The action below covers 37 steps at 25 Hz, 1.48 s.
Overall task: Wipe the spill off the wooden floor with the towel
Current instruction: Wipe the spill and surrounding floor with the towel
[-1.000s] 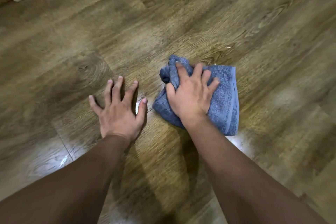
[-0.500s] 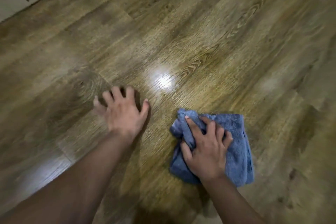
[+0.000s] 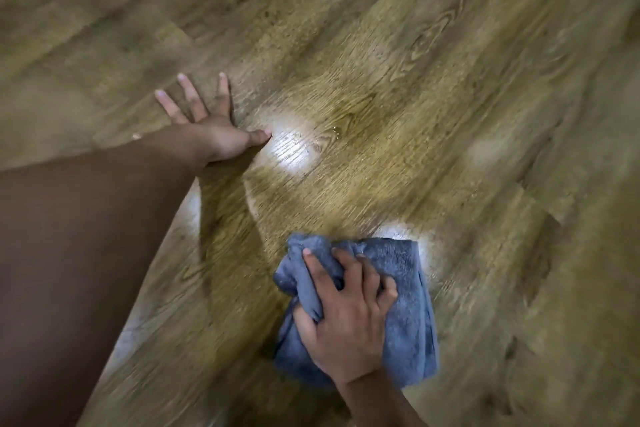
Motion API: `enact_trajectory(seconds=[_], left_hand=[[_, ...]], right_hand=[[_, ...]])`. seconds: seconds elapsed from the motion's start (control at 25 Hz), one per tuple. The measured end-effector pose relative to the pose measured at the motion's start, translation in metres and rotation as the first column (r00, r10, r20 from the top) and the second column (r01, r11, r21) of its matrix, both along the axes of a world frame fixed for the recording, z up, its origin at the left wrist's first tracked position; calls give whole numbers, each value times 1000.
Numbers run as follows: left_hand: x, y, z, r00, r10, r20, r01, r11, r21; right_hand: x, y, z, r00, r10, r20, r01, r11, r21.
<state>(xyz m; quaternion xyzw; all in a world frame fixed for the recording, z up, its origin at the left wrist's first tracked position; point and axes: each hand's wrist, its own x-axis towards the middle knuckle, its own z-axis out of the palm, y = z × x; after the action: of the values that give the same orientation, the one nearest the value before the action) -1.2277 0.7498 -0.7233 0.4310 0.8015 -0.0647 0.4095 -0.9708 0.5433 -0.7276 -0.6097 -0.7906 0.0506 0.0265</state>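
On the wooden floor [image 3: 415,62], right hand [image 3: 346,329] grips the blue towel [image 3: 408,315]; left hand [image 3: 211,128] lies flat, fingers spread.

A crumpled blue terry towel [image 3: 405,288] lies on the brown wood-grain plank floor [image 3: 450,80]. The right hand [image 3: 346,319] grips its bunched left part, fingers curled into the cloth. Well beyond the towel, the left hand [image 3: 211,128] rests flat, fingers spread, beside a few small droplets [image 3: 335,131] near a bright glare.
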Motion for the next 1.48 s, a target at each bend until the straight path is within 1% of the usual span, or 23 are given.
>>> enact_trajectory(seconds=[0.12, 0.2, 0.36, 0.52, 0.6, 0.68, 0.72, 0.8, 0.92, 1.0, 1.08, 1.2, 1.28, 1.36, 1.4, 1.48], left_hand=[[-1, -1, -2, 1000, -2, 21, 2, 1000, -1], [-2, -2, -3, 1000, -16, 19, 16, 1000, -8], [-2, -2, 1, 999, 3, 48, -1, 999, -37], [1, -3, 7, 998, 15, 67, -13, 999, -35], [1, -3, 7, 998, 7, 68, -5, 999, -40], [1, -3, 9, 997, 8, 72, -6, 999, -40], [2, -4, 10, 998, 3, 68, 0, 999, -44], [4, -4, 11, 999, -11, 48, 14, 998, -58], [5, -4, 15, 999, -13, 50, 16, 997, -71], [6, -4, 14, 999, -28, 35, 31, 996, -83], [6, -3, 15, 999, -27, 19, 28, 996, -83], [4, -3, 13, 999, -26, 28, 28, 997, -74], [3, -3, 12, 998, -28, 49, 31, 997, -65], [3, -3, 13, 999, -25, 42, 28, 997, -65], [4, -3, 13, 999, -23, 38, 26, 997, -67], [5, -3, 12, 999, -14, 40, 17, 998, -59]], right_hand=[[2, 5, 1, 999, 29, -25, -29, 1000, 8], [14, 37, 0, 1000, -2, -8, 2, 999, 38], [44, 159, -1, 983, -182, -13, 182, 980, 75], [66, 275, -3, 923, -383, -11, 383, 920, 83], [69, 308, -2, 884, -468, -2, 467, 881, 78], [65, 314, -2, 868, -497, 2, 495, 866, 72], [62, 308, -1, 875, -484, -2, 483, 873, 70], [51, 281, 0, 919, -394, -24, 395, 917, 60], [21, 219, 3, 967, -252, -46, 253, 967, 26], [-7, 169, 5, 989, -147, -18, 147, 989, 22], [-36, 115, 5, 1000, -22, 13, 22, 1000, 1], [-64, 55, 7, 989, 146, -26, -147, 987, -63], [-63, 47, 6, 971, 238, -30, -240, 968, -74], [-54, 61, 7, 952, 303, -51, -306, 950, -58], [-48, 75, 7, 952, 302, -52, -304, 951, -57], [-35, 118, 6, 977, 212, -25, -212, 977, -31]])
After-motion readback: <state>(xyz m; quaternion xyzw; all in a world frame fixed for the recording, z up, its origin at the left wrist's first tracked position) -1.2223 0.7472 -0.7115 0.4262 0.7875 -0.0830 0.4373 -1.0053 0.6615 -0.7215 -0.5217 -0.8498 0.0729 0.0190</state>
